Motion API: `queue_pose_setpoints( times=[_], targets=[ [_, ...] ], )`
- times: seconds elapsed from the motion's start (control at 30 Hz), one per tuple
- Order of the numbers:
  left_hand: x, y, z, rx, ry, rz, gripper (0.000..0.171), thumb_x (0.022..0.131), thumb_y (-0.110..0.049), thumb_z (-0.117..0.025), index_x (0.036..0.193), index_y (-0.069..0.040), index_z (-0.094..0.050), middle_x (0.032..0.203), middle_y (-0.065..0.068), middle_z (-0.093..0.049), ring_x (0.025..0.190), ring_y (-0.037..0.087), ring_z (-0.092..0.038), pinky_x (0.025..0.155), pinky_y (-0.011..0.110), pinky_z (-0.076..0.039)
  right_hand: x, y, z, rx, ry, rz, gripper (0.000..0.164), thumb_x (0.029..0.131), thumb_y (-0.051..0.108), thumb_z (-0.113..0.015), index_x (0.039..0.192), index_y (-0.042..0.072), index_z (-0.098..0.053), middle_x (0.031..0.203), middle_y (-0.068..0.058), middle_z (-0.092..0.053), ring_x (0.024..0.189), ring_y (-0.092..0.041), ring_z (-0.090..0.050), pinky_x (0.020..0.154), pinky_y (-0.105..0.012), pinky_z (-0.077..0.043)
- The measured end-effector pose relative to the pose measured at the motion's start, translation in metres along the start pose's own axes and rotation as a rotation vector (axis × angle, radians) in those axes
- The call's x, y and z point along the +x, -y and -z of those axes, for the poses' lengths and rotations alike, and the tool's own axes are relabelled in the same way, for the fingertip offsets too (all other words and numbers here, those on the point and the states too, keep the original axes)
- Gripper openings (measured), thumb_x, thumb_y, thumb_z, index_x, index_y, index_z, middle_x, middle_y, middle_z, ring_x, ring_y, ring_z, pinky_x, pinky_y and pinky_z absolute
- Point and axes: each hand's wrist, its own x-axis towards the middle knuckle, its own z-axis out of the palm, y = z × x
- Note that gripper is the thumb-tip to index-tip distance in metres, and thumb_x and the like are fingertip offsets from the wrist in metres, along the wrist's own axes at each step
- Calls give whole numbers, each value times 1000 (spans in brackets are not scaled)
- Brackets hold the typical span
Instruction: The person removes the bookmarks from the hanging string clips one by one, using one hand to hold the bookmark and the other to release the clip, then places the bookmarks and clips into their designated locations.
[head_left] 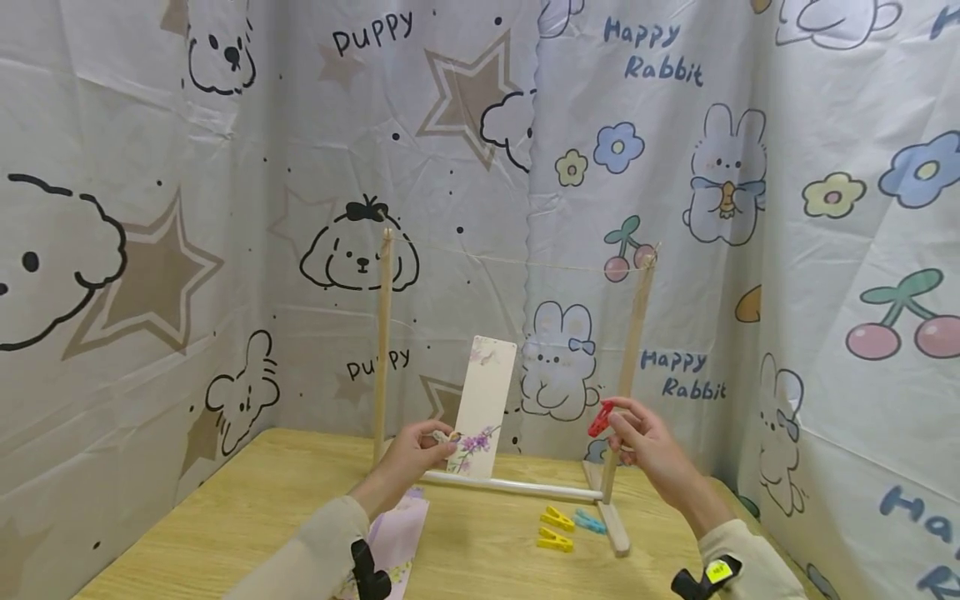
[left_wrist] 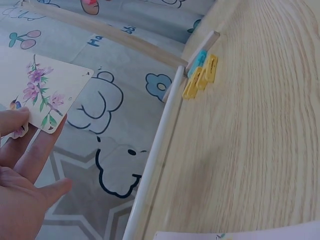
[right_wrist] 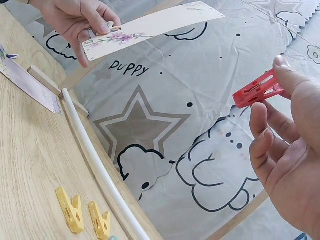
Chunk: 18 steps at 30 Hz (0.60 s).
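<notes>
My left hand pinches a long cream bookmark card near its lower edge, between thumb and fingers. Purple blossoms and a small bird are printed at that end, and the card stands up from the hand. On the other side, my right hand holds a red clothespin by thumb and fingertips, in front of the right wooden post. In the right wrist view the red clothespin points toward the card, apart from it. A thin string runs between the tops of two wooden posts, above both hands.
The left post and right post are joined low down by a white rod. Two yellow clothespins and a blue one lie by the right foot. A pale purple card lies below my left forearm.
</notes>
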Motion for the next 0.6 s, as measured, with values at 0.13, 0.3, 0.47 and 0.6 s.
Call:
queue_pose_setpoints(
  times=[0.13,0.3,0.47,0.6],
  targets=[
    [-4,3,4,6,-12,2,25,99,-10,-70,119,5,-64,84,8,-66,82,26,-69,87,44,-57,-2,-5,1,-13,-4,-2,45,108,33,-58,145,9,-49,94,-16,-60,77,-19,-56,61,-27,-47],
    [-8,7,11,14,-31,3,25,99,-11,-71,119,4,-65,81,7,-67,80,24,-70,87,46,-57,-7,-10,1,-46,-7,-9,43,108,32,-58,145,9,-50,93,-18,-60,79,-23,-57,61,-28,-48],
    [-14,9,18,15,-35,-2,26,100,-10,-70,120,6,-64,80,7,-68,81,25,-69,89,51,-55,-13,-15,2,-64,-5,-35,45,108,32,-59,144,7,-50,92,-15,-60,83,-28,-57,61,-28,-48],
    [-20,11,24,31,-48,-3,27,100,-10,-70,121,6,-64,77,8,-66,80,29,-71,87,47,-56,-16,-19,2,-55,-8,-44,44,108,30,-59,143,6,-51,89,-16,-60,81,-26,-57,59,-27,-47]
  ],
)
